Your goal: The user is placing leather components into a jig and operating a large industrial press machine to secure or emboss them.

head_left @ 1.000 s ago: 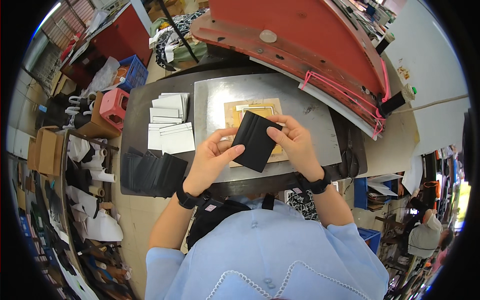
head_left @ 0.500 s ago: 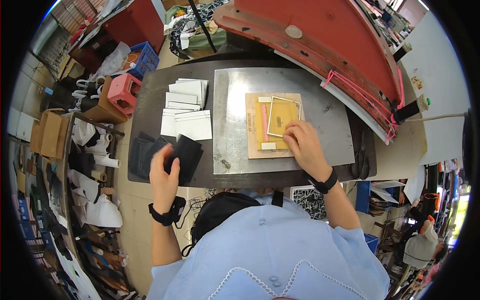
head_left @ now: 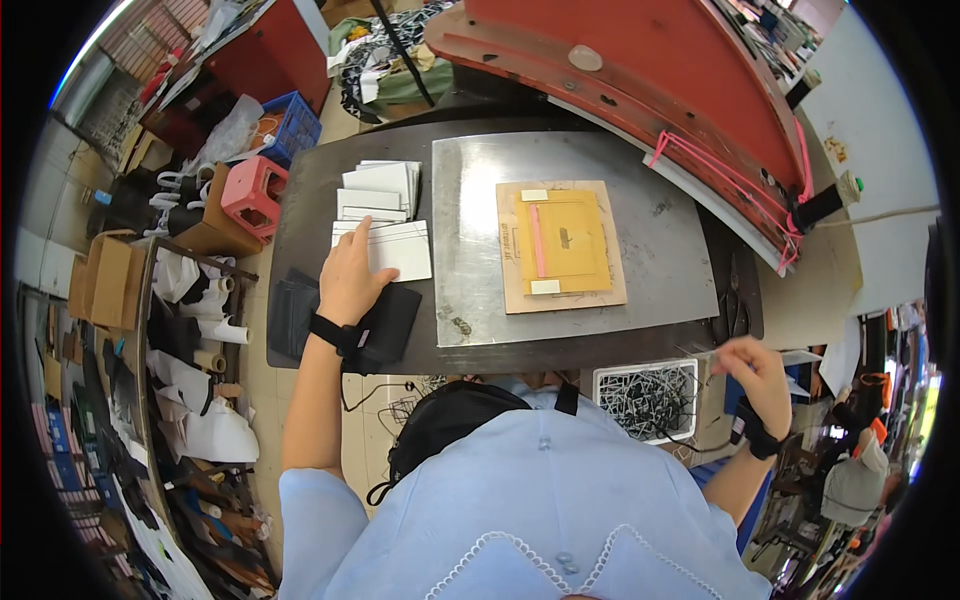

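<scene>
My left hand point(head_left: 352, 275) rests with fingers stretched on the lower stack of white cards point(head_left: 405, 252), thumb apart at its near edge. Under and beside the wrist lie dark flat fabric pieces point(head_left: 393, 325). My right hand point(head_left: 757, 383) is off the table's near right edge, fingers bent and smeared by motion; whether it holds anything is not clear. A wooden die board point(head_left: 512, 285) lies on the metal plate point(head_left: 465, 235). On it sits a yellow plate point(head_left: 585, 240) with a pink strip point(head_left: 541, 240) and two white pads.
A red machine arm point(head_left: 620, 60) with pink cords overhangs the far right. Dark scissors point(head_left: 735, 305) lie at the table's right end. Below the near edge stands a white bin point(head_left: 645, 440) of thin scraps. A pink stool point(head_left: 252, 195) and a loaded shelf point(head_left: 150, 330) are left.
The thin white frame has left the yellow plate. My right hand has moved from it toward the lower right, past the table edge. My left hand shifted up from the dark pieces onto the white cards.
</scene>
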### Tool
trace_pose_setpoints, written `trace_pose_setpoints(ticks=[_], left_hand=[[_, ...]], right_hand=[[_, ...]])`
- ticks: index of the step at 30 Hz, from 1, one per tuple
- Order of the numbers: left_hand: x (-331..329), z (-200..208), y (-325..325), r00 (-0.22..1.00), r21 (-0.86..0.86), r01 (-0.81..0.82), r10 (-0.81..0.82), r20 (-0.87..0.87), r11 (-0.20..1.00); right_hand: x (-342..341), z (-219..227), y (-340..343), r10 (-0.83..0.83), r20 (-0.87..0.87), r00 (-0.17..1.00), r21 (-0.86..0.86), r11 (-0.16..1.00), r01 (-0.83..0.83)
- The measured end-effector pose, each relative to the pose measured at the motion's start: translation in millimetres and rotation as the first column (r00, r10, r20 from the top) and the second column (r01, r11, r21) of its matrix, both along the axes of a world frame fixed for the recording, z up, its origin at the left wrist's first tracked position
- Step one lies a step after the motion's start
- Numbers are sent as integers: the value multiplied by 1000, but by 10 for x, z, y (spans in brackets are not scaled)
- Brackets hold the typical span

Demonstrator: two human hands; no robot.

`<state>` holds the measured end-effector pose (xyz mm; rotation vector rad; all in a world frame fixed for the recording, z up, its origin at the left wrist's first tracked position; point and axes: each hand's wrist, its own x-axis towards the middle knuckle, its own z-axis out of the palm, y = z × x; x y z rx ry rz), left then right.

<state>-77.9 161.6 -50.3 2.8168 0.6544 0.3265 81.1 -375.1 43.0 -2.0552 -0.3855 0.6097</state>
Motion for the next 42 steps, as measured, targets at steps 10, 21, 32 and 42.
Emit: trace_pose_setpoints(ticks=[10,21,32,42], left_hand=[[88,-167,299,961,-571,-77,213,175,818],[167,1286,-945,951,-708,272,-68,303,652],[550,349,-1473,900,-710,370,-42,433,599],[718,214,-1348,870,-246,447,-354,343,860]], right_hand=[[-304,-433,-873,-180,239,954,-470,838,276],[-26,6,1169,217,385,897,185,934,-306],[388,-543,1631,171,-206,964,331,939,-96],[679,-830,2008,21,-19,1000,347,938,-13]])
